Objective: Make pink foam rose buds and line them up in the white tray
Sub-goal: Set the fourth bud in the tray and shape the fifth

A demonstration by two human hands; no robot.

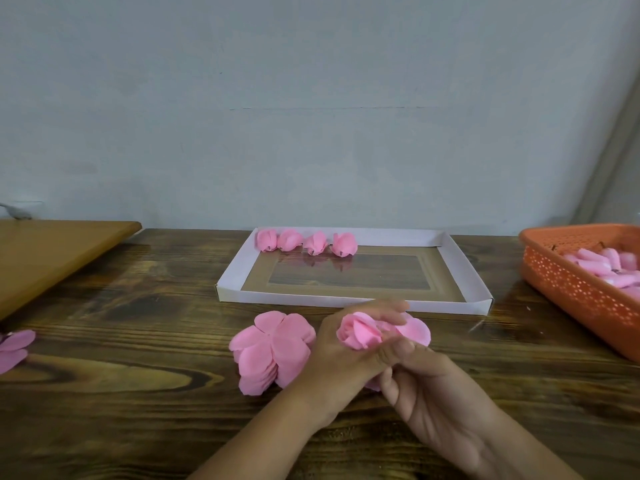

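Observation:
A half-formed pink foam rose bud [360,332] sits between both hands near the table's middle front. My left hand [341,355] wraps its fingers around the bud, with loose petals [415,329] sticking out to the right. My right hand [429,386] grips the bud's lower part from below. Just left of the hands lies a stack of flat pink foam petal pieces [272,351]. Behind them is the white tray [235,271], and several finished buds [306,241] stand in a row along its back left edge.
An orange perforated basket [575,289] with pink foam cores stands at the right. A light wooden board [52,251] lies at the left. More pink petals [14,348] lie at the left edge. A wall rises behind the dark wooden table [138,410].

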